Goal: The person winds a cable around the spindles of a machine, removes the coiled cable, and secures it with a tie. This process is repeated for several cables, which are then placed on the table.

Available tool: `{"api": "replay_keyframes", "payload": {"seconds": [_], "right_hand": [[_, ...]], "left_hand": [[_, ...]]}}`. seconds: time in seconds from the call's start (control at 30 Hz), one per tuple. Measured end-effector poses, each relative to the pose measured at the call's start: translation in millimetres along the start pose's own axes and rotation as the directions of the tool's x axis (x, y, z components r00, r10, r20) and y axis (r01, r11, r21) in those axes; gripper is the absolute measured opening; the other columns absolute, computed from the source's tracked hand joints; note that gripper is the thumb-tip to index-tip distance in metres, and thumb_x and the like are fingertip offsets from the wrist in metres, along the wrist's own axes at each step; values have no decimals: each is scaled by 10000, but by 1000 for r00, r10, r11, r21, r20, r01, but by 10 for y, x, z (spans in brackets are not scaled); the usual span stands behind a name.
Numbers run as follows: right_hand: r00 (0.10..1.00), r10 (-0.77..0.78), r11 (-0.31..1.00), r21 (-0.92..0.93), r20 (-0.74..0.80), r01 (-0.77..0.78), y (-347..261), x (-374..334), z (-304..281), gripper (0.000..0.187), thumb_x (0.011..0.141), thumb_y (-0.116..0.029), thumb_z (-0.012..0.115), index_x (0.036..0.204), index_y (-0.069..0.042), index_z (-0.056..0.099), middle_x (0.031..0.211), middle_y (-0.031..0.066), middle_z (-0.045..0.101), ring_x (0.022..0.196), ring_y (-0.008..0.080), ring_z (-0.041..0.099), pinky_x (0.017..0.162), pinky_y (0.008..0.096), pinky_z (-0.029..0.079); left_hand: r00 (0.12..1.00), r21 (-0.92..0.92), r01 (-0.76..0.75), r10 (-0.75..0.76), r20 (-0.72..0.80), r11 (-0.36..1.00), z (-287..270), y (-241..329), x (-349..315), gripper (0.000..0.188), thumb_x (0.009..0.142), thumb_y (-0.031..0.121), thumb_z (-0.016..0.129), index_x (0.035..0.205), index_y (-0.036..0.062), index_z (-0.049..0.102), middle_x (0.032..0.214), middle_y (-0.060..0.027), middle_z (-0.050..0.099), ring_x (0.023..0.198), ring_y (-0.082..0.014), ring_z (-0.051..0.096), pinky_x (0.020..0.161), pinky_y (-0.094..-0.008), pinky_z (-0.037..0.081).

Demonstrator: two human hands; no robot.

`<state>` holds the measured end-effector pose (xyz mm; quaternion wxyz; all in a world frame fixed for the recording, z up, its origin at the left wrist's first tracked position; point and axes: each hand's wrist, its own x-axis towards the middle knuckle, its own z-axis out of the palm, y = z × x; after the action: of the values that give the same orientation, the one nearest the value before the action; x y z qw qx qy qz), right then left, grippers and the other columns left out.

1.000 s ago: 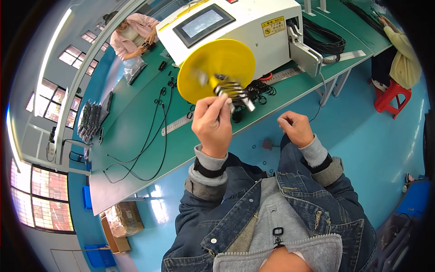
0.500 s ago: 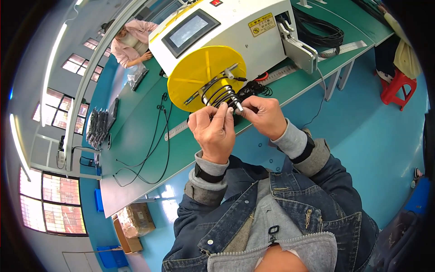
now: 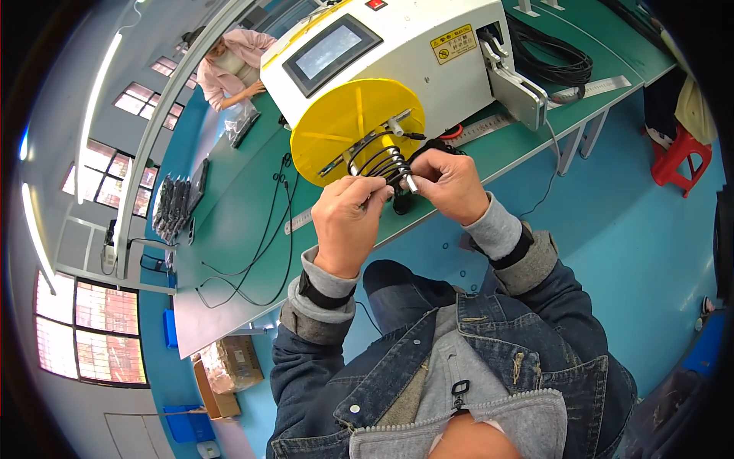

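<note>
Black cable (image 3: 384, 166) is wound in several turns around the spindle in front of a yellow disc (image 3: 321, 141), on a white winding machine (image 3: 451, 88). My left hand (image 3: 345, 222) is just left of the coil's near end, thumb and forefinger pinched together. My right hand (image 3: 456, 187) is closed at the right of the coil, its fingertips beside the pale metal tip of the spindle (image 3: 413, 184). Whatever either hand pinches is too small or hidden to make out. Below the coil, between the hands, hangs a dark bundle (image 3: 401, 203).
Loose black cables (image 3: 260, 249) lie on the green table (image 3: 229, 222) at left, near a steel ruler (image 3: 300, 220). Bagged items (image 3: 172, 206) stand farther left. A large cable coil (image 3: 554, 57) lies at back right. Someone in pink (image 3: 233, 69) works across the table; a red stool (image 3: 680, 161) stands right.
My left hand has moved left and slightly down, so the hands are farther apart. My right hand stays by the spindle tip. The whole view has shifted slightly.
</note>
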<state>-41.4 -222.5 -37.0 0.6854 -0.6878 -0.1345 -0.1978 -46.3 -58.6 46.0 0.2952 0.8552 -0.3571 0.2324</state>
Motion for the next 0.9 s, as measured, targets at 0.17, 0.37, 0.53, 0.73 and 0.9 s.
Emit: {"api": "replay_keyframes", "payload": {"seconds": [0.17, 0.37, 0.53, 0.73, 0.9], "right_hand": [[975, -198, 949, -268, -96, 166, -18, 135, -115, 520, 674, -103, 717, 1125, 22, 491, 1068, 144, 555, 872, 163, 571, 696, 267, 501], [988, -120, 972, -190, 101, 138, 110, 221, -94, 795, 662, -171, 744, 1298, 21, 306, 1204, 165, 449, 1057, 220, 498, 866, 331, 457], [967, -7, 987, 157, 255, -34, 171, 265, -58, 751, 709, -162, 723, 1304, 20, 302, 1196, 143, 459, 1089, 215, 482, 894, 339, 447], [978, 1, 763, 632, 208, -135, 297, 163, 172, 525, 746, -59, 672, 1191, 15, 402, 1082, 90, 525, 965, 156, 543, 858, 285, 465], [973, 108, 632, 741, 205, -226, 313, 93, 251, 365, 785, -45, 634, 1098, -16, 447, 1017, 51, 548, 913, 113, 555, 834, 243, 464]], "left_hand": [[977, 192, 206, -214, 22, 959, 19, 44, 63, 380, 723, 83, 669, 1062, -17, 527, 1000, -192, 526, 804, -260, 543, 694, -338, 434], [983, 215, 76, -110, 150, 974, 132, -199, -36, 535, 852, 144, 500, 1253, -138, 285, 1189, -312, 324, 1100, -411, 354, 952, -408, 301], [981, 97, 102, -116, 155, 990, 153, -219, -13, 578, 875, 183, 465, 1275, -159, 224, 1187, -303, 322, 1100, -401, 355, 987, -394, 273], [946, 26, 159, -160, 282, 987, 75, -201, 53, 379, 873, 160, 475, 1147, -81, 374, 1092, -247, 421, 1009, -390, 429, 881, -423, 343], [970, -58, 179, -166, 179, 982, 144, -166, 18, 196, 878, 147, 470, 988, -9, 428, 943, -207, 490, 876, -393, 486, 740, -434, 395]]}}
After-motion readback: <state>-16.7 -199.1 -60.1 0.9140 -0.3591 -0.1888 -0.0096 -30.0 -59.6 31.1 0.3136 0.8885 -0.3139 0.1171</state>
